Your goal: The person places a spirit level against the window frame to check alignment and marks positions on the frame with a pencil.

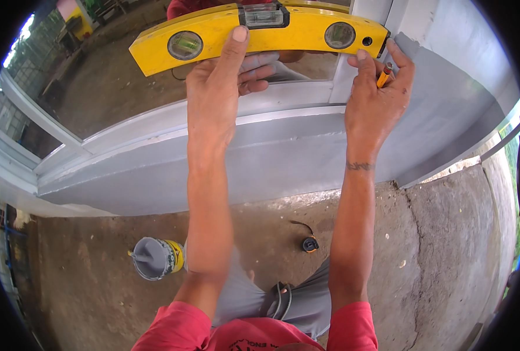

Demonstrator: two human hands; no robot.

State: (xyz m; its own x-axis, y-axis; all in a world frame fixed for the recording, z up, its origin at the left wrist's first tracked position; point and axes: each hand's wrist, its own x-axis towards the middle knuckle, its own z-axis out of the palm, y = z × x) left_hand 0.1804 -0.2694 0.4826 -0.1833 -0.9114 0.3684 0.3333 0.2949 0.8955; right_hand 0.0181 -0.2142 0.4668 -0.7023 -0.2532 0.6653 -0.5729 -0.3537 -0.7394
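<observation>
A yellow spirit level (298, 35) lies roughly level across the glass and white frame of a window. My left hand (222, 79) is closed on its lower edge left of the middle, thumb on the front face and fingers beneath. At the right end, my right hand (382, 82) steadies the level with thumb and fingertips. A short orange pencil (384, 76) sticks out between that hand's thumb and fingers; its tip is hidden. Green liquid shows in the level's round vial (185, 45) on the left.
Below the white window frame (289, 93) runs a grey painted wall (283, 158). A paint bucket (177, 254) with grey paint stands on the concrete floor (96, 292) at lower left. A black and orange tape measure (310, 244) lies between my arms, near my legs.
</observation>
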